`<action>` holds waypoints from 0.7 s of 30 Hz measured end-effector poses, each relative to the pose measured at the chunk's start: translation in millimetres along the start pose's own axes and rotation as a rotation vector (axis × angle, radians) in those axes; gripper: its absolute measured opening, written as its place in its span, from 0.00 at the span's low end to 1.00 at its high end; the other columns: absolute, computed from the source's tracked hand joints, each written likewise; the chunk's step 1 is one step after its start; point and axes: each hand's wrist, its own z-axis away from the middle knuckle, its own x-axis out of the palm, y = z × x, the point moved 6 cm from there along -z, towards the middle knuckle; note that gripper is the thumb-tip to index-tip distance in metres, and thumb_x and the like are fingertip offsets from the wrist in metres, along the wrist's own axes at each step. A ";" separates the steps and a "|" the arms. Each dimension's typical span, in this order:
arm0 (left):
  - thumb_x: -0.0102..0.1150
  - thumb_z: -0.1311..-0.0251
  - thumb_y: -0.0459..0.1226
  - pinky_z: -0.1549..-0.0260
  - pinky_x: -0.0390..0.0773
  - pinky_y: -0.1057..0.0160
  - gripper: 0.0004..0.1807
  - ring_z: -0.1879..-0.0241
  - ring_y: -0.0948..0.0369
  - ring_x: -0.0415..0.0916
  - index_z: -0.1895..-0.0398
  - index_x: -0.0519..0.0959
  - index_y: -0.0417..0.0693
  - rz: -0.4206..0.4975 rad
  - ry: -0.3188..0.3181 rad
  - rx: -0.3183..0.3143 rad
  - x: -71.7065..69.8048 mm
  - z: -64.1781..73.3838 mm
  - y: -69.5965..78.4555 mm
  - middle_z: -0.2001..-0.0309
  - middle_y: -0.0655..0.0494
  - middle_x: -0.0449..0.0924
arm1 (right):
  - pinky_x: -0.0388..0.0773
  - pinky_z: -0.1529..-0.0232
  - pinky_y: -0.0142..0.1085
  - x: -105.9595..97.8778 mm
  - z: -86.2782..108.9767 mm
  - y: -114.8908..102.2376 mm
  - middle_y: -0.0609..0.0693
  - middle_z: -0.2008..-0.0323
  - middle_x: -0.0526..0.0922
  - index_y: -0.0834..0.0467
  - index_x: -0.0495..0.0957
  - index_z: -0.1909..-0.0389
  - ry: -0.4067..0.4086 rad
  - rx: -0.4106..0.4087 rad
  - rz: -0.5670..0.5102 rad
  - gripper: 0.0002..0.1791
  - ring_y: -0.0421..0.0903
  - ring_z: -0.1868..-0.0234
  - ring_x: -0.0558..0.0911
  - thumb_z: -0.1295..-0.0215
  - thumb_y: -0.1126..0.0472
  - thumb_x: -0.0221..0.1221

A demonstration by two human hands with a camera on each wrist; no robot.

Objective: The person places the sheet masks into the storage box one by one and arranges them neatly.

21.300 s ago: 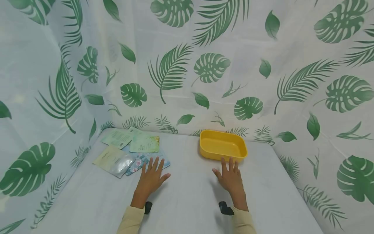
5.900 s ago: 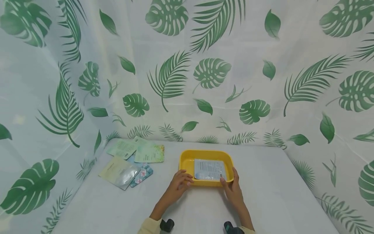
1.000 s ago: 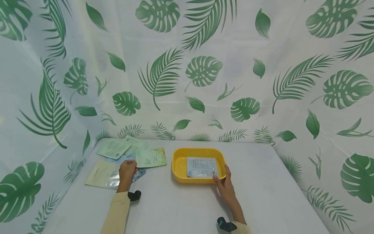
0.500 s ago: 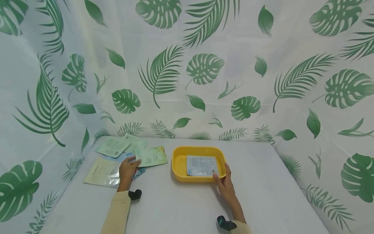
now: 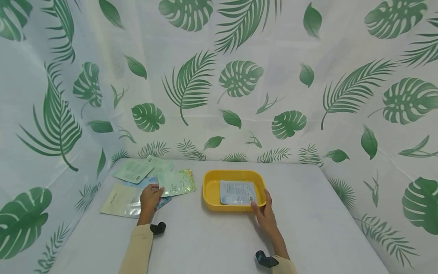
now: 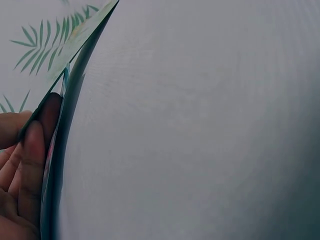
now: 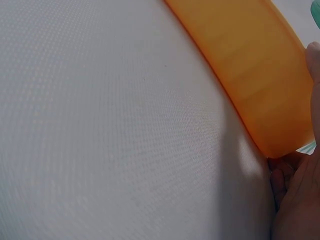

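My left hand (image 5: 148, 199) pinches the near left corner of a pale green sheet-mask packet (image 5: 176, 182) with yellow flowers. In the left wrist view the thumb lies on the green packet (image 6: 75, 47), fingers behind it, above a floral packet's edge (image 6: 52, 172). My right hand (image 5: 266, 217) grips the near right corner of a yellow plastic tray (image 5: 226, 208), thumb on the rim. A blue-white packet (image 5: 237, 192) lies flat inside the tray. The right wrist view shows the tray's outer wall (image 7: 250, 65) with the fingers at its lower corner.
Two more green packets, one at the far left (image 5: 133, 170) and one behind (image 5: 159, 165), overlap beyond the left hand. A cream packet (image 5: 118, 199) with a clear end and a blue floral packet (image 5: 163, 202) lie around that hand. Leaf-patterned cloth (image 5: 191, 148) rises behind the white table.
Since the earliest frame, the tray has shifted left and gained the blue-white packet. My left hand has left the tray for the green packet, whose near edge now lifts slightly; my right hand stays put.
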 end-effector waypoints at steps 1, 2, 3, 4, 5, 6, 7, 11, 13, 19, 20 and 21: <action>0.60 0.37 0.44 0.87 0.71 0.63 0.19 0.81 0.65 0.75 0.49 0.75 0.42 0.000 -0.003 0.003 -0.3 0.3 0.3 0.70 0.49 0.85 | 0.50 0.26 0.56 -0.3 -0.1 -0.4 0.60 0.22 0.45 0.43 0.32 0.23 0.001 -0.002 -0.002 0.46 0.62 0.24 0.52 0.29 0.43 0.53; 0.59 0.36 0.44 0.86 0.72 0.62 0.19 0.81 0.65 0.76 0.49 0.74 0.42 -0.001 -0.007 0.005 -0.6 0.1 0.3 0.70 0.48 0.86 | 0.50 0.26 0.56 -0.6 -0.2 -0.8 0.60 0.22 0.45 0.43 0.32 0.23 0.002 -0.002 -0.002 0.46 0.62 0.24 0.52 0.29 0.44 0.53; 0.59 0.36 0.44 0.87 0.72 0.62 0.18 0.81 0.66 0.77 0.48 0.74 0.43 0.002 -0.013 -0.001 -0.7 -0.3 0.0 0.69 0.48 0.86 | 0.50 0.26 0.56 -0.9 -0.4 -1.3 0.60 0.22 0.45 0.43 0.32 0.23 0.003 -0.004 -0.002 0.46 0.62 0.24 0.52 0.29 0.44 0.53; 0.58 0.35 0.44 0.87 0.72 0.62 0.18 0.80 0.66 0.78 0.48 0.73 0.43 0.001 -0.018 -0.004 -0.9 -1.2 -0.5 0.69 0.49 0.87 | 0.50 0.26 0.56 -1.1 -0.7 -1.6 0.60 0.23 0.45 0.43 0.32 0.23 0.004 -0.005 -0.003 0.46 0.62 0.24 0.52 0.29 0.45 0.53; 0.57 0.35 0.44 0.87 0.72 0.62 0.18 0.80 0.67 0.79 0.47 0.72 0.43 0.008 -0.023 -0.009 -1.2 -1.8 -0.9 0.68 0.49 0.87 | 0.50 0.26 0.56 -1.3 -0.9 -1.9 0.60 0.23 0.46 0.43 0.32 0.23 0.005 -0.005 -0.004 0.46 0.62 0.24 0.52 0.29 0.45 0.53; 0.57 0.34 0.44 0.87 0.72 0.62 0.18 0.79 0.67 0.80 0.47 0.72 0.44 0.014 -0.030 -0.016 -1.3 -2.2 -1.6 0.67 0.48 0.87 | 0.50 0.26 0.56 -1.3 -1.1 -2.3 0.60 0.23 0.46 0.43 0.32 0.23 0.006 -0.004 -0.004 0.46 0.61 0.24 0.52 0.29 0.46 0.53; 0.56 0.34 0.44 0.88 0.72 0.62 0.18 0.79 0.67 0.80 0.47 0.71 0.45 0.016 -0.029 -0.023 -1.7 -2.5 -2.2 0.66 0.48 0.87 | 0.50 0.26 0.56 -1.1 -1.3 -2.4 0.60 0.23 0.46 0.43 0.32 0.23 0.005 -0.003 -0.002 0.46 0.61 0.24 0.52 0.29 0.46 0.53; 0.56 0.33 0.43 0.88 0.72 0.62 0.16 0.78 0.67 0.82 0.47 0.71 0.46 0.034 -0.015 -0.026 -3.5 -1.9 -4.2 0.60 0.44 0.87 | 0.50 0.27 0.56 0.2 -1.1 -1.6 0.60 0.23 0.46 0.43 0.32 0.23 0.004 0.009 0.004 0.46 0.62 0.24 0.53 0.29 0.45 0.53; 0.55 0.32 0.42 0.88 0.72 0.63 0.16 0.78 0.67 0.82 0.47 0.71 0.45 0.042 -0.007 -0.012 -4.2 -0.3 -4.4 0.57 0.42 0.86 | 0.50 0.27 0.56 0.9 -1.0 -0.4 0.60 0.23 0.46 0.43 0.32 0.23 0.005 0.014 0.007 0.46 0.62 0.24 0.53 0.29 0.44 0.53; 0.53 0.30 0.42 0.87 0.73 0.65 0.17 0.77 0.67 0.83 0.43 0.68 0.45 0.149 -0.022 0.005 -6.1 6.2 -6.6 0.47 0.36 0.80 | 0.49 0.27 0.57 0.6 -0.1 0.4 0.60 0.23 0.46 0.43 0.33 0.23 0.008 0.015 0.015 0.46 0.63 0.24 0.52 0.29 0.45 0.53; 0.53 0.30 0.42 0.87 0.73 0.66 0.17 0.77 0.67 0.83 0.42 0.68 0.46 0.168 -0.025 0.005 -6.2 6.8 -7.0 0.46 0.36 0.80 | 0.49 0.27 0.57 0.1 0.0 -0.1 0.60 0.23 0.46 0.44 0.33 0.23 0.008 0.010 0.013 0.46 0.63 0.24 0.53 0.29 0.46 0.54; 0.52 0.29 0.41 0.87 0.73 0.66 0.18 0.77 0.67 0.83 0.42 0.67 0.45 0.184 -0.025 0.010 -6.5 7.0 -7.4 0.46 0.35 0.79 | 0.50 0.27 0.57 -0.4 0.0 -0.8 0.60 0.23 0.46 0.44 0.33 0.23 0.009 0.006 0.010 0.46 0.62 0.24 0.53 0.29 0.46 0.54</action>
